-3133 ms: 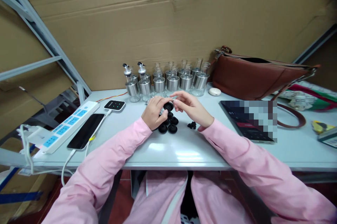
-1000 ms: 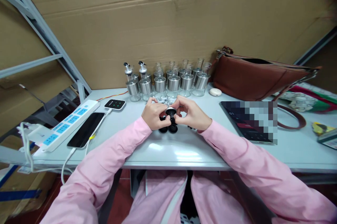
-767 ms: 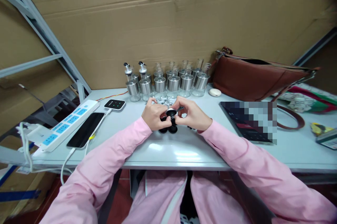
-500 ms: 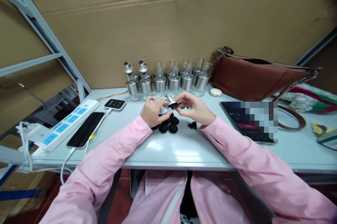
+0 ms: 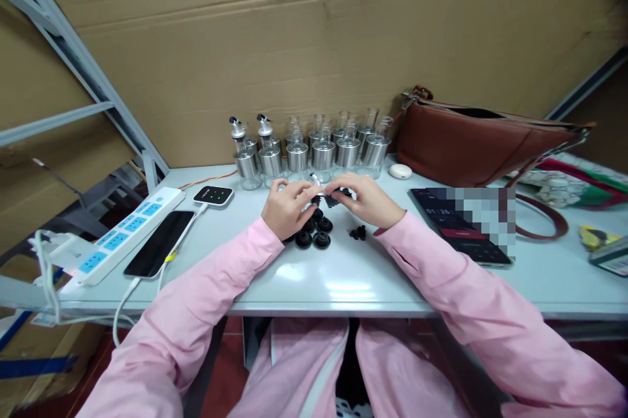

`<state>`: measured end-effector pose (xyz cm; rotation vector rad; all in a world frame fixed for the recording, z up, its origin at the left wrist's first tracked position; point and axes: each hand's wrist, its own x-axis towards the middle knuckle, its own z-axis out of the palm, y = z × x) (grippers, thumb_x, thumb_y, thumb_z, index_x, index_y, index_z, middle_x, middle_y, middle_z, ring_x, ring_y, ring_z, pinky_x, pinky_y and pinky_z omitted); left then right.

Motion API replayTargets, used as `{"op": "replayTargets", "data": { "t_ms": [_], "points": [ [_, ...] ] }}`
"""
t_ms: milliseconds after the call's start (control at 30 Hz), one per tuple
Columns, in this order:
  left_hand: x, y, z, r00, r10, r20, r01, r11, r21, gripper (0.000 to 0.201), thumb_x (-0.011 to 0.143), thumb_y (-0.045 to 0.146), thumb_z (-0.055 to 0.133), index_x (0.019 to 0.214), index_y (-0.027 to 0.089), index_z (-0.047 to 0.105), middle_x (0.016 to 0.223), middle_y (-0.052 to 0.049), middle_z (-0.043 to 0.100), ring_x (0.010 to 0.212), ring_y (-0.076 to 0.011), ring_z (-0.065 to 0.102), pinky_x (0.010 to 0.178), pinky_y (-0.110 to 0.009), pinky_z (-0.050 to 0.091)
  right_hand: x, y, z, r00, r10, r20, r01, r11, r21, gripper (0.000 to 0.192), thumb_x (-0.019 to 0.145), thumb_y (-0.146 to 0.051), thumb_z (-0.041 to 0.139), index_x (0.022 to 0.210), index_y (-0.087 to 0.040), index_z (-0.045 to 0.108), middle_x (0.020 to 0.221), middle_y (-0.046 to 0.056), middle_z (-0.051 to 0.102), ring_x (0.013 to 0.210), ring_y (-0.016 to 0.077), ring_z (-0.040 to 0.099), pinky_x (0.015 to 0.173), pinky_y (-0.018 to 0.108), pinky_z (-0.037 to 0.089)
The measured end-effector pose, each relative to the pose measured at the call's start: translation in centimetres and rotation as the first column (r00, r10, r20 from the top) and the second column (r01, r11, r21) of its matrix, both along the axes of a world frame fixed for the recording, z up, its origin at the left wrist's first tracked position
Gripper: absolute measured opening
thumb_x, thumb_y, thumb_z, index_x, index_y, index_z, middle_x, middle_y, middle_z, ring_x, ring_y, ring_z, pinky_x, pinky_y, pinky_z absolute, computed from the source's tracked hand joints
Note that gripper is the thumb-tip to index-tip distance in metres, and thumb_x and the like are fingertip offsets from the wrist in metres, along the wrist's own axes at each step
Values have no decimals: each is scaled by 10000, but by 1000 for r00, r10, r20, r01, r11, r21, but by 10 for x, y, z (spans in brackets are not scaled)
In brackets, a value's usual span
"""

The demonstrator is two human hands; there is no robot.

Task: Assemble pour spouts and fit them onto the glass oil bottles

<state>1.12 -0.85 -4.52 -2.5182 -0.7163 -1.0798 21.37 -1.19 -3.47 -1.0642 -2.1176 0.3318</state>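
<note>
Between my hands is a silver pourer spout point(image 5: 315, 179), its lower part hidden by my fingers. My left hand point(image 5: 289, 209) is closed, thumb and fingers pinching the spout. From the other side, my right hand point(image 5: 366, 201) brings its thumb and forefinger together at the same spout; whatever small part they pinch is hidden. Several round black stoppers point(image 5: 321, 240) lie on the table below my left hand. Dark ribbed pieces point(image 5: 338, 198) show under my right fingers, and a small pile of black caps point(image 5: 358, 233) lies near that wrist.
Glass bottles with steel sleeves point(image 5: 322, 155) stand in rows at the back, two fitted with pourers point(image 5: 264, 127). A power strip point(image 5: 130, 231), phone point(image 5: 159, 243) and small device point(image 5: 213, 195) lie left. On the right are a brown bag point(image 5: 471, 143), tablet point(image 5: 456, 228) and white case point(image 5: 400, 171).
The spout has turned from a tilted pose, with its black stopper showing, to one with its tip up and its base covered. My right fingers have closed in toward my left.
</note>
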Motion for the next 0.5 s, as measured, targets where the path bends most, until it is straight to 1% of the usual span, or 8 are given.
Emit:
{"op": "replayTargets", "data": {
  "t_ms": [33,100,133,200,267,333,433,500],
  "points": [
    [0,1,0,1000,26,6,-26,1000,12,215,822,166,502,1033,208,492,997,-55,642,893,-196,607,808,-364,328,3,2,-2,990,-77,115,73,997,41,163,782,-115,530,806,-184,675,825,74,659,836,229,554,772,396,387],
    [-1,2,-1,997,73,28,-73,997,15,207,769,129,518,965,193,495,986,-62,629,908,-207,596,806,-365,326,6,5,-7,930,-201,306,180,979,97,227,783,-77,508,810,-187,704,828,93,650,860,249,519,753,396,346],
    [-1,3,-2,995,93,37,-93,996,7,207,748,121,525,941,187,491,978,-66,622,917,-212,589,805,-363,328,7,5,-10,898,-228,377,203,974,106,240,783,-77,507,833,-190,713,848,101,643,874,253,505,747,389,332],
    [-1,5,-4,991,127,36,-127,992,-18,214,718,116,533,915,184,484,965,-68,609,923,-217,576,807,-360,333,6,3,-13,850,-213,482,198,977,83,256,787,-97,511,895,-201,717,899,109,627,903,252,486,745,368,315],
    [0,5,-5,989,147,21,-146,988,-39,219,706,117,540,905,186,478,961,-66,599,935,-218,566,814,-356,334,4,0,-13,820,-171,546,187,982,28,276,786,-115,512,953,-213,710,945,109,613,936,249,478,754,354,305],
    [0,5,-5,989,150,10,-149,988,-45,217,710,131,555,903,186,473,954,-63,596,941,-218,561,816,-353,332,2,-3,-10,811,-142,567,190,981,-26,289,772,-109,512,955,-215,709,975,104,607,969,247,475,769,348,297],
    [0,4,-5,991,135,2,-135,990,-47,209,738,180,594,907,185,471,924,-51,604,911,-215,571,808,-354,322,3,-5,-4,808,-138,573,213,975,-65,247,732,-87,520,801,-206,725,973,84,619,982,238,481,790,351,281],
    [0,3,-4,992,126,-7,-126,991,-51,209,755,209,613,909,184,475,908,-45,611,888,-212,578,804,-356,315,4,-6,-1,792,-172,586,247,968,-50,217,728,-101,518,713,-195,712,942,72,632,966,233,489,796,361,269]
  ]
}}
